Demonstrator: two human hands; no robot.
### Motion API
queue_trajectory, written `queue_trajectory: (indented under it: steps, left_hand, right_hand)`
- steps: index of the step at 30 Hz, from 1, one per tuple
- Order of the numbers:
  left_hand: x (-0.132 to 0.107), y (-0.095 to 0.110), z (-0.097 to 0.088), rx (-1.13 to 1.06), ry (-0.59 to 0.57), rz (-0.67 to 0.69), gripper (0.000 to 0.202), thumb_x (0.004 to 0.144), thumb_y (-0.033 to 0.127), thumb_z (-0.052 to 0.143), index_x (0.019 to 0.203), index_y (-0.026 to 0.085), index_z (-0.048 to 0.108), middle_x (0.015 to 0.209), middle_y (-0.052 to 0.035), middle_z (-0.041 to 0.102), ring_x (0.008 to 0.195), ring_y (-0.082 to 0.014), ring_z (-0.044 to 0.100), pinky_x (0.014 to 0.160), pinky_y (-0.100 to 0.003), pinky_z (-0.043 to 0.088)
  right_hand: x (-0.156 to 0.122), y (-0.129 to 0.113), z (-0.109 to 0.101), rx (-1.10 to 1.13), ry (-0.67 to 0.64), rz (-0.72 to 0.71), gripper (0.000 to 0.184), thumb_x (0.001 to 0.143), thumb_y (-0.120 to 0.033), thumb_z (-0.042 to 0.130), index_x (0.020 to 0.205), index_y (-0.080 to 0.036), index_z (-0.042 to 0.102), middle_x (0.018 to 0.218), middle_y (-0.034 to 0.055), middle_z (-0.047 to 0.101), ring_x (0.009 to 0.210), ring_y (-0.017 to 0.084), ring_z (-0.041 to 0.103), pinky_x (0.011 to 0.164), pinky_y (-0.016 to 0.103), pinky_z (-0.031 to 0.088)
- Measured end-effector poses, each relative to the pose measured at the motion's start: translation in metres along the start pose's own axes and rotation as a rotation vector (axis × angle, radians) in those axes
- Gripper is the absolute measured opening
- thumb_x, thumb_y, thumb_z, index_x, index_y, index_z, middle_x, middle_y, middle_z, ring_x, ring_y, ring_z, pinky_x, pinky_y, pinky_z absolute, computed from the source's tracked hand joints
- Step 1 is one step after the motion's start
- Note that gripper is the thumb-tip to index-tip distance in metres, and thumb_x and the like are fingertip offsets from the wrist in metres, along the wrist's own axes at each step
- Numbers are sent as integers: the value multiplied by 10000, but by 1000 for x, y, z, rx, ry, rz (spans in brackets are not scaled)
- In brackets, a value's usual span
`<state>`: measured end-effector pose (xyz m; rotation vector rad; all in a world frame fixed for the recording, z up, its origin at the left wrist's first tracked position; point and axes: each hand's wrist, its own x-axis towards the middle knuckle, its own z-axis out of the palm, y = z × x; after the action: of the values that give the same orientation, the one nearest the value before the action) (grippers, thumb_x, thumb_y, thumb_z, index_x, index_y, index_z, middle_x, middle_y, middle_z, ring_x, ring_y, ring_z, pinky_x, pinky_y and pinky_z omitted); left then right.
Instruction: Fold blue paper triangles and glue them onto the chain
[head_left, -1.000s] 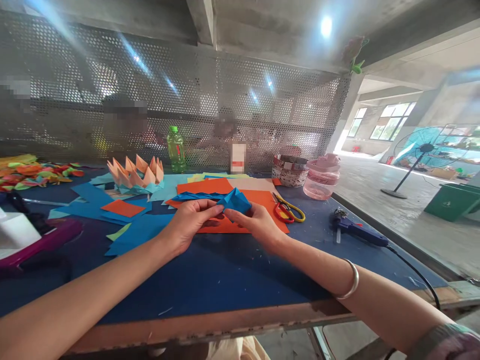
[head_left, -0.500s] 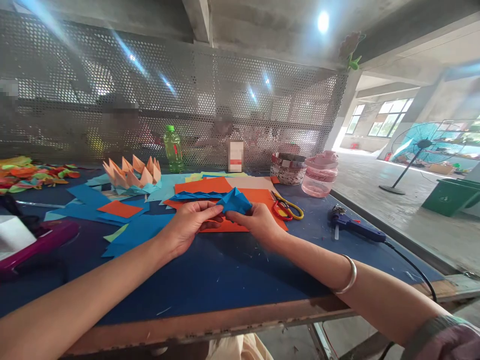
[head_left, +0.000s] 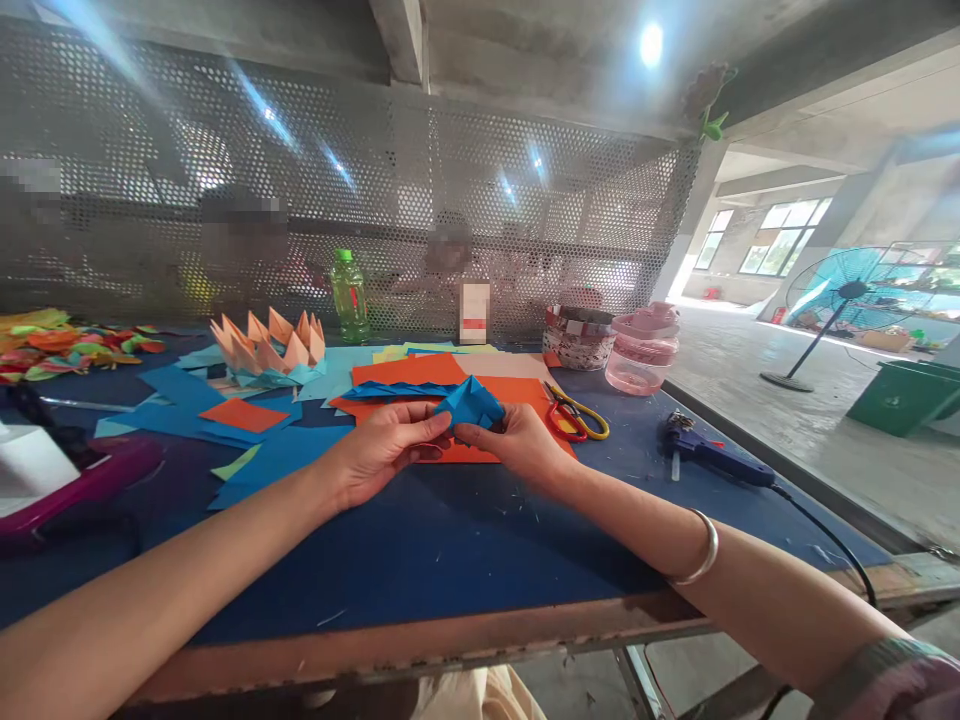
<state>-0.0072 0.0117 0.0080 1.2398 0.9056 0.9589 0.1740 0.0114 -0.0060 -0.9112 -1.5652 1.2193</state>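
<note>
A small folded piece of blue paper (head_left: 469,402) is held just above the blue table (head_left: 450,550). My left hand (head_left: 382,450) pinches its left lower edge with thumb and fingers. My right hand (head_left: 517,445) pinches its right lower side, fingers curled under it. Both hands hover over orange paper sheets (head_left: 457,385) lying flat on the table. A silver bangle (head_left: 699,560) sits on my right wrist.
Red-and-yellow scissors (head_left: 574,418) lie right of the orange sheets, a blue glue gun (head_left: 705,455) with its cord further right. An orange paper crown shape (head_left: 270,345), blue paper scraps (head_left: 247,430), a green bottle (head_left: 349,296), a pink jar (head_left: 643,352) and a perforated metal screen (head_left: 375,200) stand behind.
My two hands have drawn slightly closer together around the blue folded paper, and it sits a little lower between the fingertips. Nothing else on the table has moved.
</note>
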Motion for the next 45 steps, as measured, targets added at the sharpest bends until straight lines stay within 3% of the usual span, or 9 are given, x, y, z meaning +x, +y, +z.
queue_trajectory:
  steps: [8, 13, 18, 22, 29, 34, 41, 45]
  left_hand:
    - [0, -1, 1, 70, 79, -20, 430, 444, 465, 920, 681, 160, 732, 698, -14, 641, 672, -124, 550, 685, -250, 449]
    - [-2, -3, 1, 96, 24, -2, 425, 496, 489, 899, 697, 153, 734, 710, -19, 629, 687, -122, 538, 681, -235, 440]
    - [-3, 0, 0, 118, 13, 65, 387, 575, 442, 877, 829, 182, 746, 824, -22, 657, 750, -131, 562, 689, -233, 463]
    - [-3, 4, 1, 92, 121, 81, 420, 542, 415, 892, 876, 209, 741, 901, -8, 652, 766, -128, 566, 666, -232, 478]
    - [2, 2, -3, 130, 277, 127, 396, 472, 457, 893, 684, 162, 735, 565, 43, 526, 499, -59, 407, 442, -176, 328]
    - [3, 4, -7, -60, 377, 78, 365, 423, 349, 924, 686, 172, 741, 584, 28, 577, 541, -75, 490, 461, -165, 382]
    - [4, 6, -6, -114, 336, -10, 322, 450, 251, 918, 716, 167, 756, 679, -6, 639, 623, -97, 559, 522, -181, 446]
    - [2, 3, -5, -31, 285, -31, 332, 449, 251, 909, 737, 174, 764, 699, 2, 651, 627, -92, 546, 539, -186, 432]
  right_hand:
    - [2, 6, 2, 32, -29, -36, 311, 625, -441, 781, 735, -168, 678, 710, -21, 613, 656, 115, 495, 652, 255, 399]
    - [2, 5, -2, -13, -93, -55, 273, 645, -416, 777, 746, -176, 697, 700, -15, 629, 679, 142, 544, 684, 279, 423]
    - [6, 9, -6, -104, -56, -78, 239, 698, -407, 722, 747, -174, 701, 722, -5, 649, 667, 140, 551, 655, 267, 417]
    - [8, 13, -7, -265, -4, -128, 236, 714, -395, 711, 703, -160, 684, 663, -19, 607, 655, 127, 515, 631, 246, 391]
    - [7, 6, -8, -277, 30, -164, 356, 771, -452, 686, 971, -158, 682, 833, 11, 678, 743, 137, 559, 717, 256, 428]
    - [10, 6, -9, -258, 18, -143, 301, 761, -438, 694, 848, -153, 653, 808, 13, 659, 739, 129, 565, 712, 255, 433]
    - [9, 11, -4, -180, -43, -150, 263, 747, -397, 713, 876, -174, 662, 855, 22, 708, 760, 147, 621, 705, 267, 463]
    - [10, 11, -6, -135, -14, -59, 171, 811, -328, 633, 890, -179, 603, 782, 29, 716, 656, 127, 634, 593, 236, 462]
